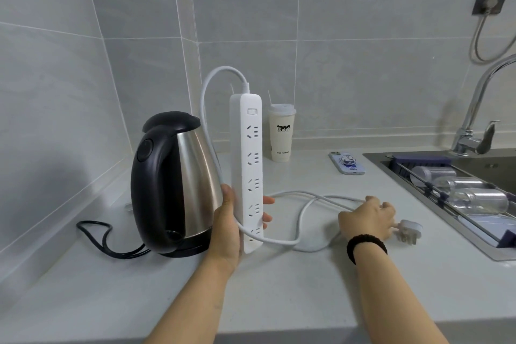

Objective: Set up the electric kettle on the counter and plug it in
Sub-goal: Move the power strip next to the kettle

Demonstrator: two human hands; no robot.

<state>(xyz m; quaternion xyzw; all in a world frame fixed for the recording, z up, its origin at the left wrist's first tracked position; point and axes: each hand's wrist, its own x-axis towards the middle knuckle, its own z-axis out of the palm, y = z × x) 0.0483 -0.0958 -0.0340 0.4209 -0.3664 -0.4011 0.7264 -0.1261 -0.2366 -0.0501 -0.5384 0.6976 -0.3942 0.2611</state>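
The left hand [227, 227] is gripping a white power strip [247, 173] upright beside the kettle [176, 184], which is sitting on the surface [279, 288]. The right hand [367, 220] is pinching the strip's plug [409, 233], fingers curled, near the sink [435, 227].

Pale grey tiled walls [363, 36] meeting in a corner behind a light stone counter [279, 288].

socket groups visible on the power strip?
5, stacked down the face of the white power strip below its switch; the left hand grips it upright. The lowest two sit between the fingertips; none looks hidden.
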